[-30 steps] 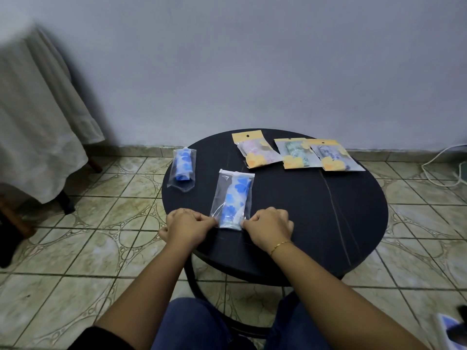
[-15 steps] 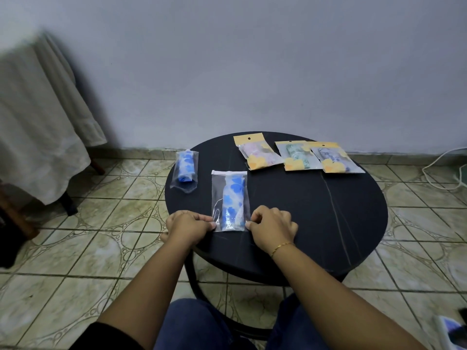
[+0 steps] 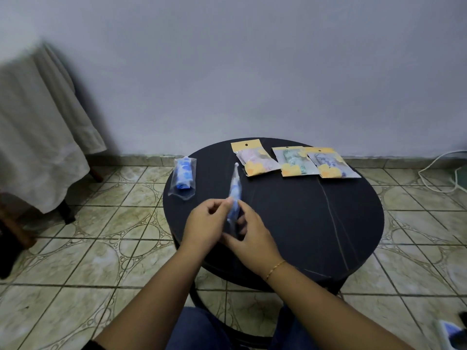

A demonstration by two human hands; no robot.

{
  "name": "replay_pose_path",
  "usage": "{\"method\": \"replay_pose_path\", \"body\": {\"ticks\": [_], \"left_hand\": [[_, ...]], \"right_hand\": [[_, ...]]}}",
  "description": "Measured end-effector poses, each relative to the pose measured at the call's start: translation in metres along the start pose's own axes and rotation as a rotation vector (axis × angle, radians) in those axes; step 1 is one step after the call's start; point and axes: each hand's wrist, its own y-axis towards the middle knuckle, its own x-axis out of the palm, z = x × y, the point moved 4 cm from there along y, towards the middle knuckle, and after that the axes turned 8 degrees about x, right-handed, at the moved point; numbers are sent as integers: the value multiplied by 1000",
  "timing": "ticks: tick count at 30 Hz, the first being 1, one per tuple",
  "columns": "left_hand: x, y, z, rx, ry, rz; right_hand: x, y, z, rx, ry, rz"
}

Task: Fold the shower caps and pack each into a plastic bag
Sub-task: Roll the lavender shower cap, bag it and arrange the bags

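Both hands, left hand (image 3: 206, 223) and right hand (image 3: 249, 236), pinched one bagged shower cap (image 3: 234, 195) edge-on above the round table (image 3: 316, 223); another bagged cap (image 3: 183, 178) lay at the table's left rim.

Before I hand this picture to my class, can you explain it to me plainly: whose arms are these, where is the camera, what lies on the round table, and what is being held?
There is no machine here. The camera sits on a person's head and looks forward and down, so the two bare arms are the wearer's own. The left hand and the right hand together hold up a clear plastic bag with a blue-and-white folded shower cap inside, turned edge-on and blurred by motion. On the round black table lies a second clear bag with a blue cap near the left edge. At the far side sit three packets with yellow card tops in a row; the middle and right ones overlap. What they hold is too small to tell. A pale cloth-covered table stands at left on the tiled floor.
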Motion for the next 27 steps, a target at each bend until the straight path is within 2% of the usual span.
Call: {"method": "replay_pose_path", "body": {"ticks": [3, 5, 9, 12, 17, 20, 25, 27], "left_hand": [[13, -5, 12, 38, 48, -87], [20, -2, 7, 81, 185, -129], [31, 4, -13, 111, 403, -253], [35, 12, -21, 131, 459, -232], [45, 42, -31, 122, 640, -251], [50, 70, -35, 112, 656, -255], [60, 119, -42, 109, 598, -255], [65, 139, -46, 122, 622, -262]], "right_hand": [[-9, 9, 3, 113, 238, 113], [-14, 18, 9, 168, 302, 142], [-13, 33, 17, 263, 233, 77], [-5, 51, 24, 293, 195, 22], [-6, 80, 18, 257, -44, -16], [-14, 98, 11, 234, -211, -38], [-21, 137, 6, 63, -630, 121], [-23, 155, 12, 70, -716, 122]]}}
